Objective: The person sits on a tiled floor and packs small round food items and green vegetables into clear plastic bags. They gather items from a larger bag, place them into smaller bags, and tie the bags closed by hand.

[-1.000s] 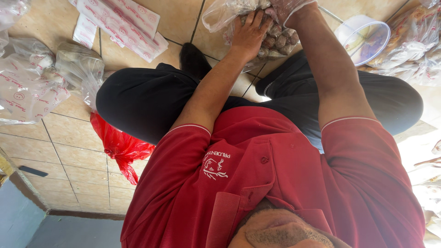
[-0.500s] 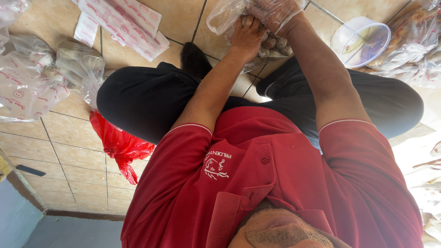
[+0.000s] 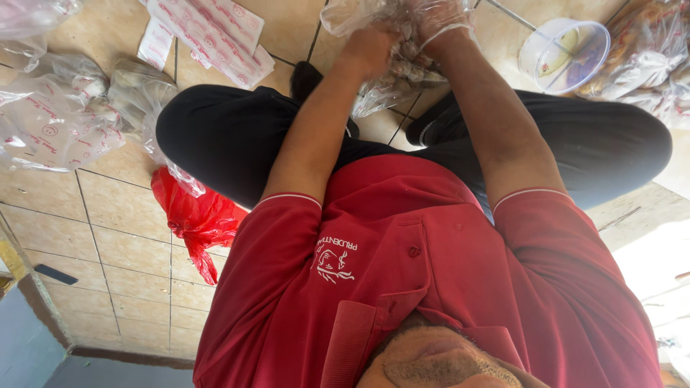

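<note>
- The person in a red polo shirt (image 3: 431,273) is sitting cross-legged in black trousers (image 3: 237,136) on the beige tiled floor (image 3: 122,223), both forearms reaching forward.
- A crumpled red plastic bag (image 3: 194,219) is lying on the floor just beside one knee.
- The left hand (image 3: 370,47), bare, is closing around the clear plastic bag of small brownish round pieces (image 3: 402,68), gripping its side.
- The right hand (image 3: 438,21), wearing a thin transparent plastic glove, is curling over the top of the same bag; its fingertips are hidden by the crinkled film.
- That bag is sitting between the feet, over the floor.
- Farther out, a clear round plastic tub (image 3: 564,54) is standing beside more filled clear bags (image 3: 647,57).
- On the other side, clear bags with red print (image 3: 57,122) and flat red-printed packets (image 3: 208,36) are lying on the floor.
</note>
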Demonstrator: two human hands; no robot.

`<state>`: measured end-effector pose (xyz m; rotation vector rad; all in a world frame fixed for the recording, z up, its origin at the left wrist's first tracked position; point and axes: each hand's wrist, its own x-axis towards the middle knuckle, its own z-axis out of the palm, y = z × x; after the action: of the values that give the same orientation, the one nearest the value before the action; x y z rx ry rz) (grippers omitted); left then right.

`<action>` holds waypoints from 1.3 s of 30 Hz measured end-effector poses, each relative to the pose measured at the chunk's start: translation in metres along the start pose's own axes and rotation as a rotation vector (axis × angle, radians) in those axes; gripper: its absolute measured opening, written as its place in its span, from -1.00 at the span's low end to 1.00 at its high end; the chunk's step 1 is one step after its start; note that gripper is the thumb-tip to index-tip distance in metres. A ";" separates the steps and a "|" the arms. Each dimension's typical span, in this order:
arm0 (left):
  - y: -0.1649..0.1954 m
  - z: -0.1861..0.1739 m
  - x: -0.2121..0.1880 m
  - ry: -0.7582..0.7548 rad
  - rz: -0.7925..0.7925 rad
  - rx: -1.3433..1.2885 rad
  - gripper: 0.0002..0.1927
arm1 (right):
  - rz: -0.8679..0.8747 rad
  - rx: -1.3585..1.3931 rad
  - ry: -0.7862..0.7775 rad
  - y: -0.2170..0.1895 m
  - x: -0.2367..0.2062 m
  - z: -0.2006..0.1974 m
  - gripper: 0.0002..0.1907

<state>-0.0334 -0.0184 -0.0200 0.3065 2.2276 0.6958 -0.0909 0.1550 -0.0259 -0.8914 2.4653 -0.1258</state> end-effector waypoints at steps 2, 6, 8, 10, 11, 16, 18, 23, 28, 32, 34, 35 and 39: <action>-0.008 -0.014 -0.011 0.029 -0.044 -0.089 -0.57 | 0.013 -0.032 -0.084 0.000 -0.019 -0.004 -0.69; -0.036 -0.046 -0.037 -0.042 -0.256 0.156 -0.73 | -0.249 -0.121 -0.173 -0.046 -0.043 -0.003 -0.40; -0.043 -0.053 -0.045 -0.080 -0.312 0.223 -0.72 | -0.529 -0.025 -0.057 -0.089 -0.049 0.008 -0.44; -0.039 -0.048 -0.050 -0.114 -0.359 0.301 -0.61 | -0.533 -0.139 -0.120 -0.131 -0.054 0.027 -0.13; -0.035 -0.043 -0.051 -0.134 -0.385 0.344 -0.54 | -0.365 -0.117 -0.361 -0.142 -0.058 0.036 -0.36; -0.016 -0.009 -0.056 -0.220 -0.362 0.503 -0.44 | -0.197 -0.122 -0.586 -0.134 -0.078 0.063 -0.62; -0.012 -0.009 -0.058 -0.244 -0.373 0.501 -0.54 | -0.186 -0.066 -0.649 -0.120 -0.080 0.055 -0.64; 0.003 -0.031 -0.054 -0.170 -0.327 0.287 -0.60 | -0.178 0.088 -0.637 -0.109 -0.096 -0.002 -0.65; 0.039 -0.068 -0.075 -0.001 -0.004 0.094 -0.67 | -0.095 0.090 -0.602 -0.096 -0.156 -0.096 -0.59; 0.061 -0.095 -0.114 0.309 0.311 -0.121 -0.81 | -0.110 0.382 -0.342 -0.051 -0.201 -0.156 -0.57; 0.071 -0.097 -0.134 0.513 0.414 -0.069 -0.79 | -0.090 0.609 -0.184 -0.026 -0.220 -0.174 -0.60; 0.075 -0.096 -0.140 0.612 0.461 -0.043 -0.73 | -0.013 0.720 -0.070 -0.018 -0.227 -0.177 -0.63; 0.096 -0.084 -0.137 0.784 0.524 0.276 -0.79 | 0.182 0.959 0.363 -0.001 -0.230 -0.171 -0.77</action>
<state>-0.0025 -0.0294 0.1638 0.9051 3.0403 0.8806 -0.0244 0.2825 0.2226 -0.2230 2.3230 -1.3586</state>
